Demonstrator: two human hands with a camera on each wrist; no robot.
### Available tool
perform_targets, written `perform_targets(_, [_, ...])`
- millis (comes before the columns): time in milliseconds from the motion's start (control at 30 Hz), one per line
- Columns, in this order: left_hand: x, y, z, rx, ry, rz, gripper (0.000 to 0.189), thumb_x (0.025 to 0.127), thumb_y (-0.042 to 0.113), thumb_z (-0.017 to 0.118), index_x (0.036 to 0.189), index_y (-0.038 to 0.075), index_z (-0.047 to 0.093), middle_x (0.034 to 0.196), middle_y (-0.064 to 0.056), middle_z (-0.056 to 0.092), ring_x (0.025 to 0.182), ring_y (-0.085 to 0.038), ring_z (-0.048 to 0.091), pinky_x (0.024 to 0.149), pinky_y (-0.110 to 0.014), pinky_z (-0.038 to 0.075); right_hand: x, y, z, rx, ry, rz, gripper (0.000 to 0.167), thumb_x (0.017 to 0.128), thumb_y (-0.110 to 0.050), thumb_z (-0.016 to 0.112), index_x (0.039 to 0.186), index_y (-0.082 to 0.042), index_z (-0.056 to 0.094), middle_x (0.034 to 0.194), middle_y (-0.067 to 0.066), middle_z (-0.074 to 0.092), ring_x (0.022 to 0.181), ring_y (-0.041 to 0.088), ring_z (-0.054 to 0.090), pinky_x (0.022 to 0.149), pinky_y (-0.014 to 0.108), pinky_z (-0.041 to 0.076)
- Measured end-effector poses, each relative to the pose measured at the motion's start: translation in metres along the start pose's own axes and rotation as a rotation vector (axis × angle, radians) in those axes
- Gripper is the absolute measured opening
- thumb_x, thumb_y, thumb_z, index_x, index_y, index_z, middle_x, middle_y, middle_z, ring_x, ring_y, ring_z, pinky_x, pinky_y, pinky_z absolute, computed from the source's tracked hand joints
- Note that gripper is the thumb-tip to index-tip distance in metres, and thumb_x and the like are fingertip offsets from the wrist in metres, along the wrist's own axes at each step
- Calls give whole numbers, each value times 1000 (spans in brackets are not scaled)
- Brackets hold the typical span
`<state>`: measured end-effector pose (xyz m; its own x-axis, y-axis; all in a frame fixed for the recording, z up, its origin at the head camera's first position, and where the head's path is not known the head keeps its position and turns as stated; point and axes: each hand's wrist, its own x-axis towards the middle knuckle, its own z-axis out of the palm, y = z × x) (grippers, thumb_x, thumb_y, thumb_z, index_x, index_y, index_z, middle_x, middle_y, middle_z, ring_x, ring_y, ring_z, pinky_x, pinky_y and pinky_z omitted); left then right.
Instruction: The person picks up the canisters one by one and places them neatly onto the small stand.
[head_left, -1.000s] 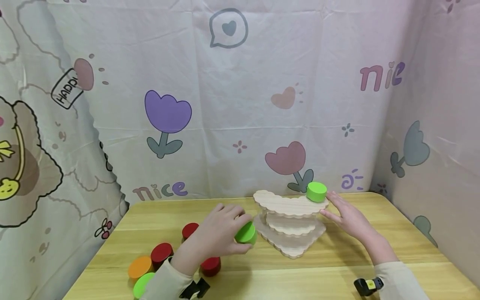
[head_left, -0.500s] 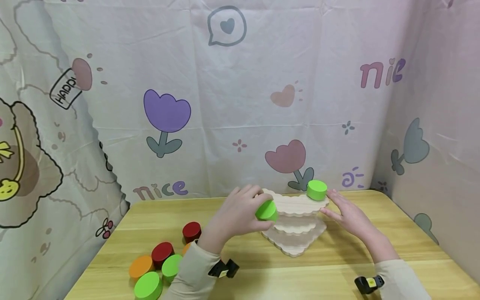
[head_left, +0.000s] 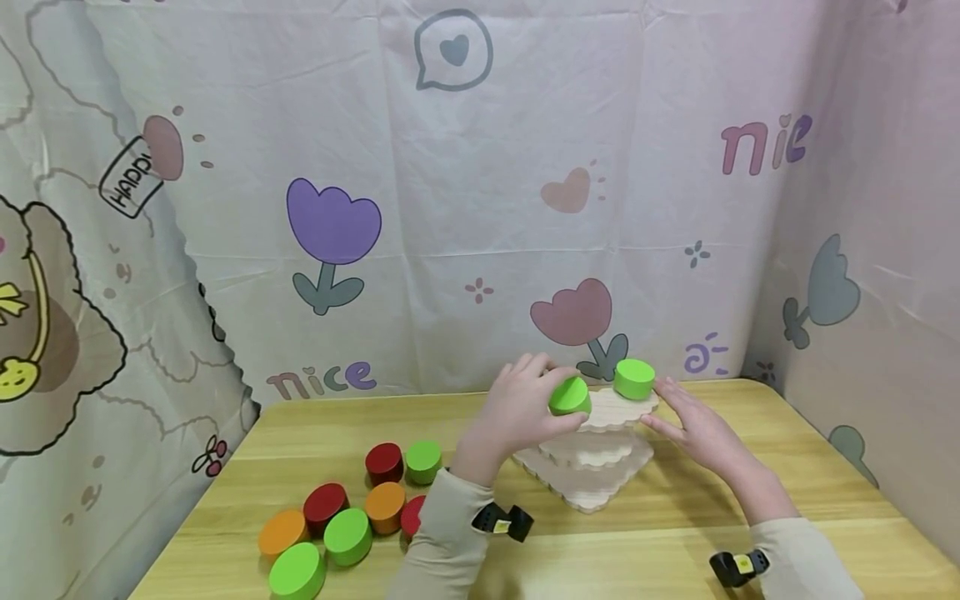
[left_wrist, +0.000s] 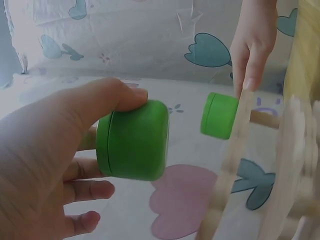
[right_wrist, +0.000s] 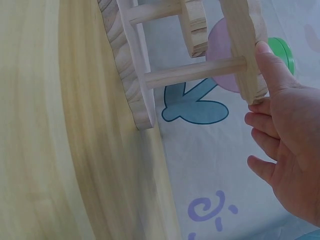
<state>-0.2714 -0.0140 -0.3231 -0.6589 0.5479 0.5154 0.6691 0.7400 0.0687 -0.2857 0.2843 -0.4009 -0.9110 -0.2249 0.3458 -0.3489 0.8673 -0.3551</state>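
"What is the left hand [head_left: 517, 410] up to?"

"It pinches a green block [head_left: 570, 397], thumb on one side and fingers on the other, the gap just as wide as the block. The outer fingers (clearest from the left wrist) curl loosely past it."

"And where is that block?"

"In the air above the top tier [head_left: 618, 411] of the wooden stand [head_left: 596, 450], apart from the wood."

"The right hand [head_left: 701, 429]?"

"Fingers nearly straight, thumb well apart from the index finger. The thumb touches the tier's right end, and the index tip is just beside the second green block [head_left: 634, 379], which sits on that end."

"Anything else?"

"Loose red, orange and green blocks [head_left: 348, 537] lie on the table [head_left: 600, 550], left of the left sleeve [head_left: 446, 533]."
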Motion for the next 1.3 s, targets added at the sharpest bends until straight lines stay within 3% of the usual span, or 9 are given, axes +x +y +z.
perform_targets(267, [15,8,25,12,-4,-73,54,84,53,63,133,30,59,119,4,56,109,-14,49,86,-29,40,0,0,-1,-5,-2,0,75,94,-43,59,144,7,37,149,34,32,138,52,30,110,63,25])
perform_targets(433, [23,9,40,-4,12,-104,54,84,51,64,133,30,59,118,4,57,108,-15,48,86,-31,41,1,0,0,-5,-4,1,74,94,-44,59,144,7,37,150,33,32,138,52,30,110,63,25])
perform_targets(633, [33,10,55,-13,-17,-142,55,84,51,63,135,31,57,121,5,56,110,-13,46,88,-29,40,1,-1,0,-4,-5,0,74,94,-44,58,145,6,37,150,33,32,138,52,30,110,64,25])
perform_targets(1067, [46,16,73,5,-65,-164,61,84,53,62,139,30,53,124,6,56,112,-12,46,89,-27,39,0,0,1,-15,-2,4,73,94,-44,58,145,4,38,150,32,33,138,51,31,109,64,27])
perform_targets(1300, [48,21,76,-3,-56,-193,66,84,53,64,143,27,49,128,5,57,116,-14,47,91,-28,40,0,0,0,-23,-3,6,73,94,-44,58,145,4,38,150,32,32,138,51,32,109,64,27])
